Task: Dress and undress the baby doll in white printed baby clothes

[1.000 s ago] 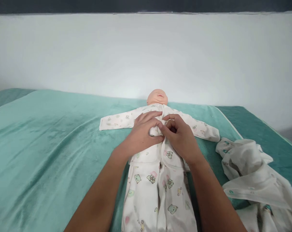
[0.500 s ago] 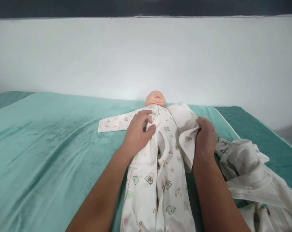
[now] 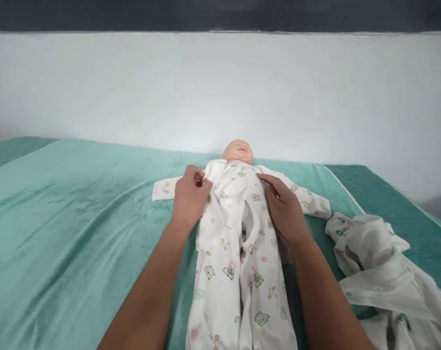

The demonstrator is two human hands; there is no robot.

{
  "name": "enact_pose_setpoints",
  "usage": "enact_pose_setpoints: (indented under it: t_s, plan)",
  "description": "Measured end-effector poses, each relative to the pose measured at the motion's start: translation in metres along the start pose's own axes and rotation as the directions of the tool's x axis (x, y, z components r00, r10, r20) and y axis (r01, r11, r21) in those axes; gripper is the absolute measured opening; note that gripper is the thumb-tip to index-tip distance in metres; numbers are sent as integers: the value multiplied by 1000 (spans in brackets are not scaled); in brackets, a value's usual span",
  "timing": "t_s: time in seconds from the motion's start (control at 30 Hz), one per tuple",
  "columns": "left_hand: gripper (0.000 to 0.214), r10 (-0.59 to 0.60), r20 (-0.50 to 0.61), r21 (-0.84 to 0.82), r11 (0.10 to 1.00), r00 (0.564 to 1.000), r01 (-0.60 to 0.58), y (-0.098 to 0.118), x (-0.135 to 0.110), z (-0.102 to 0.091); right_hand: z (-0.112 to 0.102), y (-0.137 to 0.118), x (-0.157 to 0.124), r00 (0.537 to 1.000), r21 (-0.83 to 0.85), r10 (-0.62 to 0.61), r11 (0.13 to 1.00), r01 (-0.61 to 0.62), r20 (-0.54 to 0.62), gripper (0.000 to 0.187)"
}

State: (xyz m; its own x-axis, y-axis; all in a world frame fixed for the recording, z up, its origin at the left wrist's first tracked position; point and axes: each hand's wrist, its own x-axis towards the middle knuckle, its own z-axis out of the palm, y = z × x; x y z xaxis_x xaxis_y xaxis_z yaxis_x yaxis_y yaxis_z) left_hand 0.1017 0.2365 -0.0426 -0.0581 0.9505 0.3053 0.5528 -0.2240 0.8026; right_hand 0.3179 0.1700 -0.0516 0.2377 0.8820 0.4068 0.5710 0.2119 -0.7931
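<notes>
A baby doll [image 3: 238, 151] lies on its back, dressed in white print baby pants [image 3: 244, 291] and a white long-sleeved baby shirt [image 3: 313, 203]. The shirt's sleeves spread out to both sides. My left hand [image 3: 191, 197] is closed in a pinch on the shirt's left front edge and lifts it, so its plain inner side shows near the neck. On the right side of the doll's chest rests my right hand [image 3: 284, 206], its index finger stretched out over the cloth. The lower fingers of the right hand are partly hidden.
A teal plush cover [image 3: 78, 218] with wrinkles lies under the doll. To the right is a crumpled heap of white baby clothes [image 3: 380, 262]. A white wall [image 3: 220, 87] stands behind the doll's head, with a dark band along its top.
My right hand let go of the right shirt flap, which dropped beside the doll, and moved left onto the chest. My left hand moved left, pulling the left shirt front outward.
</notes>
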Motion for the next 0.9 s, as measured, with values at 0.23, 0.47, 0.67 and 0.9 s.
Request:
enact_pose_setpoints:
  t_s: [0.23,0.47,0.67,0.9]
  plan:
    - [34,-145,-114,353,919,983,177,-44,23,-37,-10,32,5,994,-346,-49,935,79,94,69]
    - [44,-152,-14,551,823,988,134,-49,19,-46,-18,33,-8,990,-664,77,747,23,120,68]
    - [64,-4,-7,493,870,1000,7,-52,22,-42,-49,48,-23,999,-671,44,740,-45,-19,76]
    - [57,234,-3,332,917,972,-220,-38,17,-19,-31,14,-30,932,-427,-206,902,63,-298,37]
